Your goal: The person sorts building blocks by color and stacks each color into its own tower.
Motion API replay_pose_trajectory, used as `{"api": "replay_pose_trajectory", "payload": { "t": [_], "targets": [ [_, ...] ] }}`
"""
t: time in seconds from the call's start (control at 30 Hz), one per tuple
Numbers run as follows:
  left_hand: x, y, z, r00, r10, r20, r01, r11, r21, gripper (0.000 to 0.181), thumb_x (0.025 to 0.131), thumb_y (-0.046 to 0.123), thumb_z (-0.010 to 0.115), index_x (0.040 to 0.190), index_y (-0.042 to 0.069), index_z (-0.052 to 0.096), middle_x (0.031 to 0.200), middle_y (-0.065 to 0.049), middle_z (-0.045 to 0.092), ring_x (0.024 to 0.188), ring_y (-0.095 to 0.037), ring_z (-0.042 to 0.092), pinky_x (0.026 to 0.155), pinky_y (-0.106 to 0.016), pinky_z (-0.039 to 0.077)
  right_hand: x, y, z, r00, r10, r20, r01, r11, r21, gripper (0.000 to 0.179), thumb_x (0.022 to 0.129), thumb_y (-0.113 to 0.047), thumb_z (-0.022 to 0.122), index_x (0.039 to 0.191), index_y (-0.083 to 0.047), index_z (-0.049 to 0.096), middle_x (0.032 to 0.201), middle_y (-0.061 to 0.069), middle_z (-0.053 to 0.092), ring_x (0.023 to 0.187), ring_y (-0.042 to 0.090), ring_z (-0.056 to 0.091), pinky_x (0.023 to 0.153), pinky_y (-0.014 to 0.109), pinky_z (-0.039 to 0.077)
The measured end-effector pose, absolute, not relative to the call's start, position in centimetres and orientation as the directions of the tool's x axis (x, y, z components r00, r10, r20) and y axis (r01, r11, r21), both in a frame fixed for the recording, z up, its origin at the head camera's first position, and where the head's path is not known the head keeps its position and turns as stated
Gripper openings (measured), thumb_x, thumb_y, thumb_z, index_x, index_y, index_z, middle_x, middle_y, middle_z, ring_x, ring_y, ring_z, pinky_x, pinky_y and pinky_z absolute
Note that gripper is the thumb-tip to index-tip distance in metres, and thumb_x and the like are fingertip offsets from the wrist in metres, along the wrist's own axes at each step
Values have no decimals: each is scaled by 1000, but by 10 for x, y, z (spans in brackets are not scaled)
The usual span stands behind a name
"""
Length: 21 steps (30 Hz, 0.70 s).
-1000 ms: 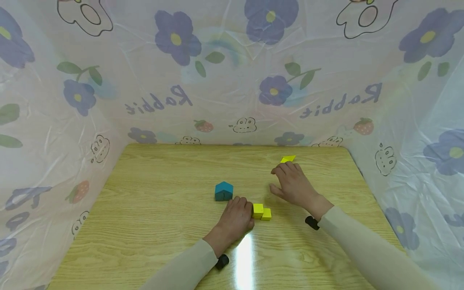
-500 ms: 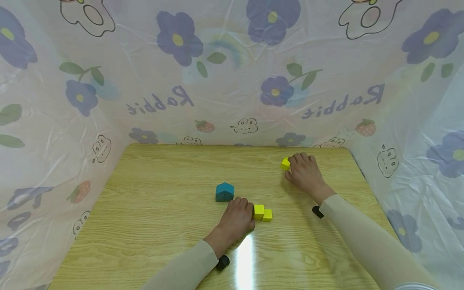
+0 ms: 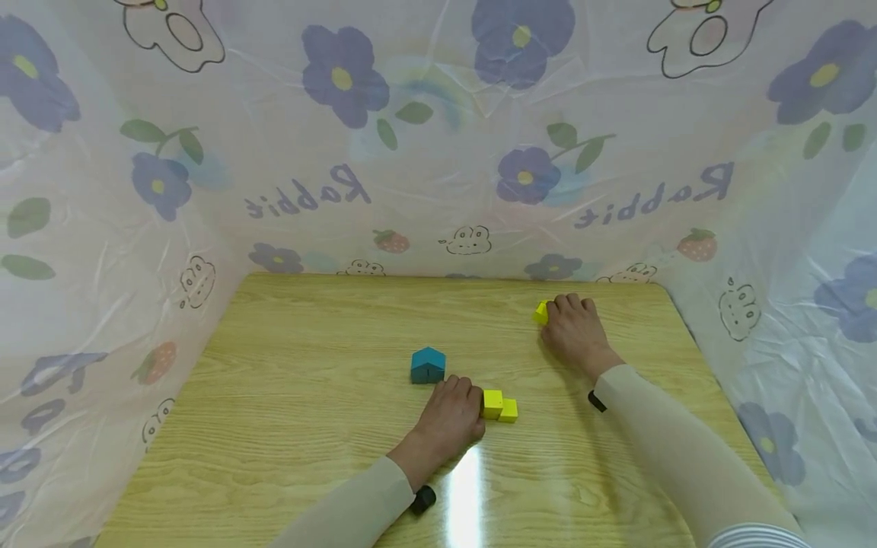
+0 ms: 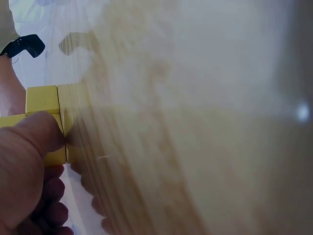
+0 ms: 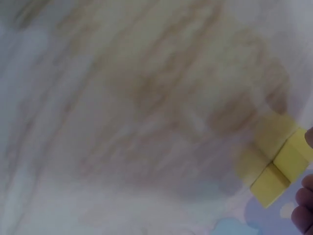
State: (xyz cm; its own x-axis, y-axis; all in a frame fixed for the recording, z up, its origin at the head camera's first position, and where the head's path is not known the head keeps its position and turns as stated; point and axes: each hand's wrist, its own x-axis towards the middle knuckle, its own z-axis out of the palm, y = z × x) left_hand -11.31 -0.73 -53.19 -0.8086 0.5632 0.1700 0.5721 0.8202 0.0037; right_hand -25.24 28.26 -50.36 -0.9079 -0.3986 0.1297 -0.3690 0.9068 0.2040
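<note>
In the head view, my left hand [image 3: 452, 415] grips a group of yellow wooden blocks [image 3: 492, 404] on the table, with part of the group showing beyond its fingers. From the left wrist, the thumb [image 4: 41, 132] lies over the front of one block, and a further yellow block [image 4: 42, 99] stands above it. Farther off to the right, my right hand [image 3: 575, 331] holds another yellow piece [image 3: 541, 313], mostly hidden by its fingers. The right wrist view shows two joined yellow blocks [image 5: 270, 186] beside the fingertips [image 5: 303, 215].
A blue house-shaped block [image 3: 428, 366] stands just beyond and left of my left hand. The wooden table [image 3: 288, 396] meets a flower-printed cloth [image 3: 411, 152] at the back and sides. Light glares off the tabletop near the left wrist.
My right hand has moved right and slightly away from me, taking hold of the far yellow piece, which now sits at a different angle. The left hand keeps its grip in place.
</note>
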Motion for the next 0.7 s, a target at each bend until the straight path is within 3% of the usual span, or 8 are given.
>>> {"api": "replay_pose_trajectory", "payload": {
  "t": [0.43, 0.7],
  "targets": [
    [-115, -7, -534, -803, 573, 165, 577, 817, -28, 31, 99, 38, 66, 114, 11, 65, 96, 1, 57, 84, -16, 44, 75, -28, 38, -249, 279, -511, -892, -430, 138, -390, 887, 246, 39, 103, -28, 63, 126, 4, 61, 122, 19, 62, 112, 39, 53, 94, 57, 43],
    [-113, -8, -532, -796, 577, 182, 583, 812, -28, 31, 98, 38, 68, 112, 11, 65, 93, 1, 56, 82, -16, 43, 74, -27, 36, -247, 278, -512, -907, -384, 174, -358, 919, 163, 40, 102, -30, 63, 123, 4, 61, 119, 21, 61, 110, 40, 52, 95, 59, 42]
  ]
}}
